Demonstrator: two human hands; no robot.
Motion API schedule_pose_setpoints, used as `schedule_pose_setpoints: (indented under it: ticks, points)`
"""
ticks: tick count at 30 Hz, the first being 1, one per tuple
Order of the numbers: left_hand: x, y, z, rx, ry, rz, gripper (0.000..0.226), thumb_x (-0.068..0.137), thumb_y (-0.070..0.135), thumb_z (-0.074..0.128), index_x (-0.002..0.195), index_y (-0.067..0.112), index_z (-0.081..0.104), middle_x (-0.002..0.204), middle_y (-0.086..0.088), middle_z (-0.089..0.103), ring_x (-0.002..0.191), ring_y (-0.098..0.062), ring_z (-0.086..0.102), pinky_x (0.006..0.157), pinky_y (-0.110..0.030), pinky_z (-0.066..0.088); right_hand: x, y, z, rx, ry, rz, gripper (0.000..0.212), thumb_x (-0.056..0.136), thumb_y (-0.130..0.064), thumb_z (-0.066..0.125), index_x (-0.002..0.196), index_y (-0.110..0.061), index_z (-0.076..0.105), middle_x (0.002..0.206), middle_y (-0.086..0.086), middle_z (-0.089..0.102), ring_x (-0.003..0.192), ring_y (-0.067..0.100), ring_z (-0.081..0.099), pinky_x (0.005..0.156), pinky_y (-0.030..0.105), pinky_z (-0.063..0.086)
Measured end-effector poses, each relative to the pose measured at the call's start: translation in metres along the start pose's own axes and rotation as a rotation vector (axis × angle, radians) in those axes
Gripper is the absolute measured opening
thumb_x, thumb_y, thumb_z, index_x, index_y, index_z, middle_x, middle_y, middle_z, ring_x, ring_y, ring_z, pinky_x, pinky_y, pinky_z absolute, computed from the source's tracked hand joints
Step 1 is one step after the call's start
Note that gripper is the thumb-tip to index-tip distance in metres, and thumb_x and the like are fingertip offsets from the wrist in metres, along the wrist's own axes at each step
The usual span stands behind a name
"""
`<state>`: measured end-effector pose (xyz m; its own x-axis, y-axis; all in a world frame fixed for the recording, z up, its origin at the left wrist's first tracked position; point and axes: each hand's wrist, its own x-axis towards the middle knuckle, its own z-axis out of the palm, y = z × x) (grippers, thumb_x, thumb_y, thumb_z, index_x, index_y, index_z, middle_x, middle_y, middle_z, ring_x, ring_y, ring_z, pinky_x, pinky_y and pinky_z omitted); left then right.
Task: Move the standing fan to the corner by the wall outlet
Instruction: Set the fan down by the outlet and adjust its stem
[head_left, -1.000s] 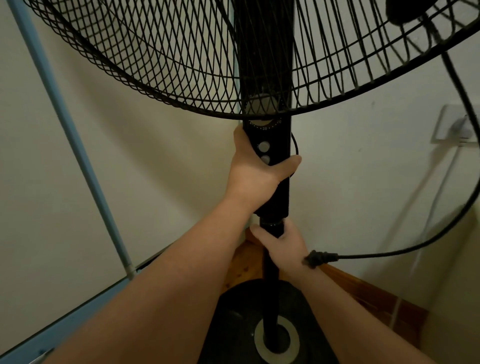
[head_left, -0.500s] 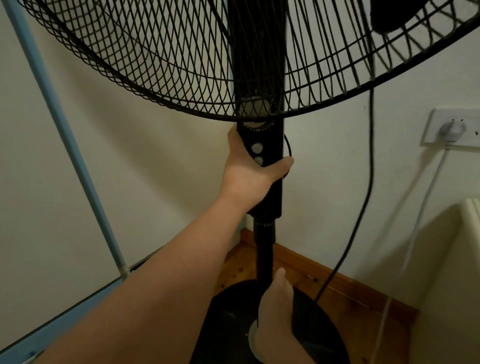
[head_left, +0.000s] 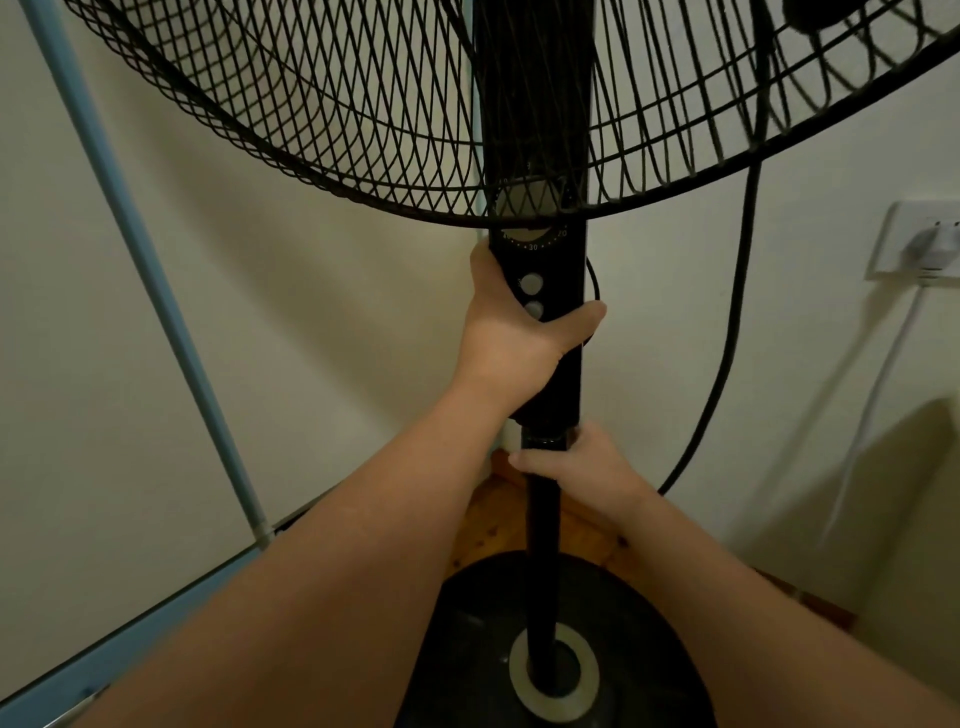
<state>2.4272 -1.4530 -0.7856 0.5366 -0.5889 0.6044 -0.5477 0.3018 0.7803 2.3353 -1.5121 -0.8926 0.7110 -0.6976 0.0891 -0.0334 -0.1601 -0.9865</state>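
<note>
The black standing fan (head_left: 543, 525) stands upright in the room corner, its wire cage filling the top of the head view and its round base (head_left: 467, 649) on the wooden floor. My left hand (head_left: 511, 338) is wrapped around the control column beside the two grey buttons. My right hand (head_left: 582, 467) grips the pole just below that column. The fan's black cord (head_left: 727, 343) hangs in a loop to the right. A white wall outlet (head_left: 904, 239) with a white plug in it sits on the right wall.
A light blue pole (head_left: 150, 280) slants across the left wall down to a blue frame (head_left: 130, 649) at the floor. A white cable (head_left: 878, 384) drops from the outlet. A pale object (head_left: 924, 519) stands at the lower right. A wooden skirting board runs along the wall.
My right hand has come back up from near the base to grip the pole under the control column. The cord's plug, near that hand one second ago, is out of sight.
</note>
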Motion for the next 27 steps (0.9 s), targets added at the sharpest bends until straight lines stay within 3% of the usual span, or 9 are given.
schedule_pose_setpoints:
  ticks: [2, 5, 8, 12, 16, 18, 21, 24, 27]
  points:
    - [0.0, 0.0, 0.0, 0.005, 0.005, 0.001, 0.077, 0.071, 0.023, 0.089, 0.124, 0.033, 0.033, 0.102, 0.018, 0.057, 0.084, 0.021, 0.057, 0.058, 0.001, 0.044, 0.006, -0.002, -0.001, -0.025, -0.055, -0.001, 0.023, 0.081, -0.006, 0.08, 0.101, -0.008, 0.07, 0.089, -0.002, 0.074, 0.089, 0.015, 0.069, 0.074, 0.025, 0.056]
    - [0.0, 0.0, 0.0, 0.004, 0.006, 0.01, 0.077, 0.071, 0.023, 0.089, 0.124, 0.033, 0.033, 0.101, 0.019, 0.057, 0.084, 0.022, 0.057, 0.057, 0.002, 0.043, 0.007, 0.001, 0.006, 0.018, -0.042, 0.032, 0.017, 0.081, -0.001, 0.075, 0.097, 0.005, 0.072, 0.093, 0.017, 0.07, 0.093, 0.031, 0.067, 0.093, 0.052, 0.053]
    - [0.0, 0.0, -0.001, -0.008, -0.005, -0.002, 0.079, 0.072, 0.023, 0.089, 0.127, 0.032, 0.033, 0.104, 0.019, 0.057, 0.085, 0.021, 0.057, 0.058, 0.001, 0.044, 0.005, 0.006, 0.013, 0.04, 0.009, 0.005, 0.002, 0.081, -0.002, 0.071, 0.081, 0.0, 0.07, 0.076, 0.015, 0.063, 0.075, 0.026, 0.061, 0.071, 0.041, 0.051]
    - [-0.001, 0.001, 0.0, -0.013, -0.01, 0.0, 0.079, 0.072, 0.021, 0.089, 0.125, 0.034, 0.032, 0.104, 0.021, 0.056, 0.084, 0.024, 0.056, 0.058, 0.002, 0.043, -0.001, 0.009, 0.028, 0.089, 0.178, -0.004, 0.022, 0.082, -0.005, 0.069, 0.069, -0.016, 0.056, 0.061, 0.0, 0.054, 0.057, 0.014, 0.051, 0.048, 0.023, 0.041]
    - [-0.002, 0.001, 0.0, -0.027, -0.011, 0.015, 0.077, 0.073, 0.019, 0.088, 0.124, 0.033, 0.032, 0.103, 0.021, 0.055, 0.085, 0.024, 0.056, 0.059, 0.002, 0.043, -0.001, 0.007, 0.062, 0.057, 0.588, 0.074, 0.025, 0.083, -0.021, 0.073, 0.081, -0.033, 0.051, 0.074, -0.007, 0.061, 0.061, 0.01, 0.058, 0.049, 0.022, 0.039]
    - [-0.002, 0.001, 0.0, -0.027, -0.009, 0.02, 0.077, 0.073, 0.018, 0.088, 0.125, 0.031, 0.033, 0.103, 0.021, 0.055, 0.085, 0.024, 0.056, 0.059, 0.002, 0.044, -0.001, 0.004, 0.068, 0.06, 0.658, 0.074, 0.027, 0.084, -0.025, 0.072, 0.084, -0.037, 0.048, 0.08, -0.008, 0.063, 0.067, 0.01, 0.061, 0.051, 0.023, 0.04]
    - [-0.002, 0.001, -0.001, -0.03, -0.009, 0.026, 0.078, 0.073, 0.017, 0.088, 0.126, 0.03, 0.033, 0.102, 0.021, 0.055, 0.085, 0.024, 0.057, 0.059, 0.002, 0.044, -0.002, 0.015, 0.056, 0.003, 0.493, 0.003, 0.023, 0.085, -0.026, 0.072, 0.089, -0.037, 0.052, 0.079, -0.007, 0.065, 0.061, 0.007, 0.06, 0.046, 0.02, 0.041]
    - [-0.002, -0.001, 0.001, -0.032, -0.007, 0.031, 0.076, 0.073, 0.016, 0.087, 0.124, 0.031, 0.032, 0.099, 0.021, 0.056, 0.084, 0.023, 0.058, 0.058, 0.002, 0.044, 0.002, 0.013, 0.023, -0.081, 0.228, -0.057, 0.026, 0.079, -0.023, 0.079, 0.073, -0.029, 0.054, 0.061, -0.012, 0.058, 0.056, 0.005, 0.056, 0.047, 0.017, 0.04]
    - [-0.003, -0.001, 0.001, -0.022, 0.007, 0.031, 0.075, 0.073, 0.019, 0.088, 0.123, 0.032, 0.033, 0.097, 0.021, 0.056, 0.083, 0.022, 0.058, 0.056, 0.001, 0.044, 0.01, 0.001, 0.004, -0.145, 0.028, -0.032, 0.017, 0.075, -0.017, 0.082, 0.075, -0.018, 0.065, 0.07, -0.002, 0.065, 0.073, 0.016, 0.066, 0.064, 0.033, 0.053]
